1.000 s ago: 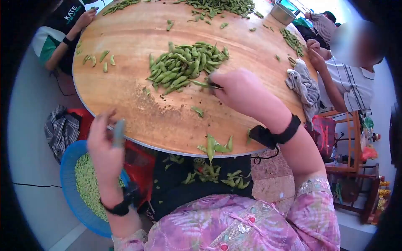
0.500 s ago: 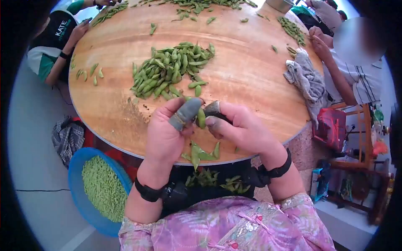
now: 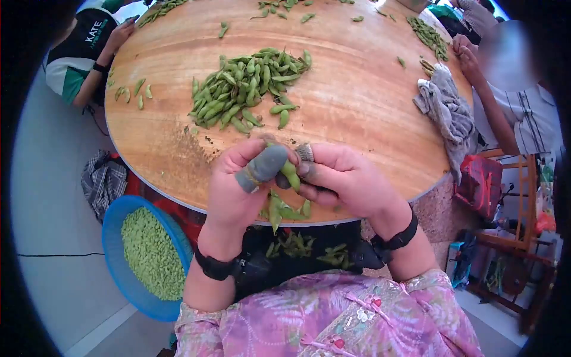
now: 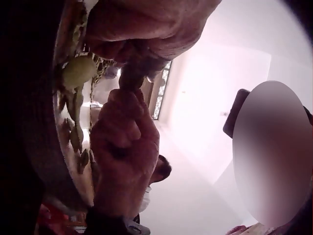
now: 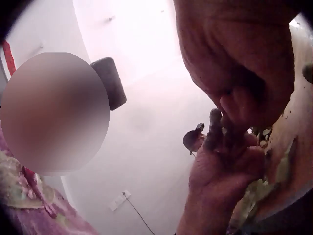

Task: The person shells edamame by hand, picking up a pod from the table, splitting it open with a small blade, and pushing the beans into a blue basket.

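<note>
Over the table's near edge, my left hand (image 3: 227,187) pinches a green soybean pod (image 3: 290,174), its thumb wearing a grey cover (image 3: 262,166). From the other side my right hand (image 3: 354,181) grips the same pod with thumb and forefinger; the forefinger has a knitted sleeve (image 3: 305,152). The fingertips of both hands meet around the pod and partly hide it. In the left wrist view, a rounded pale green piece (image 4: 79,71) shows beside the fingers. Ahead of the hands lies a heap of whole pods (image 3: 238,89), with several pods (image 3: 275,211) below them at the edge.
A blue basin (image 3: 110,250) full of shelled beans (image 3: 151,253) stands low at the left. Pods lie on the dark lap cloth (image 3: 321,235). A grey rag (image 3: 446,110) hangs over the round table's right side. Other people sit at both sides of the table (image 3: 357,77).
My right hand came back from the heap with a pod, and my left hand rose from beside the basin to meet it. In the last half second, the pod has shifted slightly between the fingers.
</note>
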Action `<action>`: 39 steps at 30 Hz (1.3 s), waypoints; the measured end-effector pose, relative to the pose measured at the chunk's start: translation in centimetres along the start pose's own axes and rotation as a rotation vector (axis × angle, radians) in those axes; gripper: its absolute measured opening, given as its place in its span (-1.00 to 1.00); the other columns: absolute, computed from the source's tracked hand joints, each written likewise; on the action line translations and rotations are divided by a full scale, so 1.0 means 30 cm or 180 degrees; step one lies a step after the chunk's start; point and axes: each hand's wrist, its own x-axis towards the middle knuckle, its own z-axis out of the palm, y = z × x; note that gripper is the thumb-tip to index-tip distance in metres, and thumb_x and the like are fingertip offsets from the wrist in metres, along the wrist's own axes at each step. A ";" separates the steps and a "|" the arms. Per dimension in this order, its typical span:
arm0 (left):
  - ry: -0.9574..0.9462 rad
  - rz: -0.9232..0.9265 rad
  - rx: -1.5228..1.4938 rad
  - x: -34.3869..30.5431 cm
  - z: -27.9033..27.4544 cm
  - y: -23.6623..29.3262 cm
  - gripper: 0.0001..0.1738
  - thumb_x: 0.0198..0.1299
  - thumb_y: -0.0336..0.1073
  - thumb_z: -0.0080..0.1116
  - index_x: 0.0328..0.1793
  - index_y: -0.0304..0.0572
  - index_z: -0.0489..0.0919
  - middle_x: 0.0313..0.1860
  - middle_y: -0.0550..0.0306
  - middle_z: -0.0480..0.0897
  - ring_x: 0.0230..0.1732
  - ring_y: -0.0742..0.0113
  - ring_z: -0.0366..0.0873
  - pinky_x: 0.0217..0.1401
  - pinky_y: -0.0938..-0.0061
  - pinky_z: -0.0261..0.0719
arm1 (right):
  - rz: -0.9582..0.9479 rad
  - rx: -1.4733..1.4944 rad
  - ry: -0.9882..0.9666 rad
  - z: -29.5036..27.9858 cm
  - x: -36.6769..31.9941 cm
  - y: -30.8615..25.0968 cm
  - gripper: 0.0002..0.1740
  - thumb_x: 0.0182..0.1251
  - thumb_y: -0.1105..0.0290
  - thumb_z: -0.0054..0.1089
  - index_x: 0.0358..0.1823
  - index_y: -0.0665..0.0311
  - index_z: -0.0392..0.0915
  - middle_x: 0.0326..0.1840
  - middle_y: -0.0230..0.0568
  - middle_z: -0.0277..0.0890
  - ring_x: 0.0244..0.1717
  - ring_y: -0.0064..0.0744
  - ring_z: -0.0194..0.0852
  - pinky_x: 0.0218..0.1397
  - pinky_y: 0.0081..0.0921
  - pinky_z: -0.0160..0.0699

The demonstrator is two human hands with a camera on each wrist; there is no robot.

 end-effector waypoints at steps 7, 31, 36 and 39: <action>0.0197 -0.0074 -0.0026 0.012 0.039 -0.005 -0.85 0.13 -0.38 0.20 -0.22 -0.28 0.53 -0.37 0.24 0.56 -0.38 0.57 0.47 -0.32 0.70 0.38 | -0.0366 -0.0543 0.0536 0.002 0.018 0.028 -0.82 0.32 0.39 -0.06 -0.41 0.32 0.41 -0.66 -0.35 0.33 -0.69 -0.60 0.21 -0.62 -0.58 0.19; 0.0951 0.0362 0.0411 0.035 -0.024 -0.013 -0.83 0.17 -0.57 -0.05 -0.25 -0.28 0.59 -0.40 0.26 0.57 -0.53 0.69 0.37 -0.55 0.79 0.28 | -0.1242 -0.4121 0.1404 0.128 0.070 0.019 -0.85 0.05 0.49 0.14 -0.37 0.33 0.36 -0.52 0.00 0.39 -0.51 0.02 0.44 -0.47 -0.20 0.40; 0.0927 0.0504 0.0594 0.037 -0.050 -0.015 -0.78 0.14 -0.61 -0.10 -0.22 -0.30 0.58 -0.39 0.23 0.58 -0.53 0.67 0.38 -0.53 0.78 0.30 | -0.1304 -0.4065 0.1582 0.143 0.089 0.033 -0.87 0.07 0.47 0.09 -0.42 0.35 0.33 -0.62 0.01 0.40 -0.54 -0.01 0.47 -0.50 -0.20 0.43; 0.0779 0.0307 0.0307 0.029 -0.066 0.003 -0.74 0.13 -0.63 -0.13 -0.16 -0.30 0.57 -0.37 0.21 0.59 -0.50 0.66 0.39 -0.52 0.78 0.29 | -0.1566 -0.3422 0.1823 0.128 0.107 0.042 -0.88 0.08 0.48 0.11 -0.40 0.37 0.37 -0.58 0.05 0.43 -0.53 0.01 0.48 -0.50 -0.21 0.42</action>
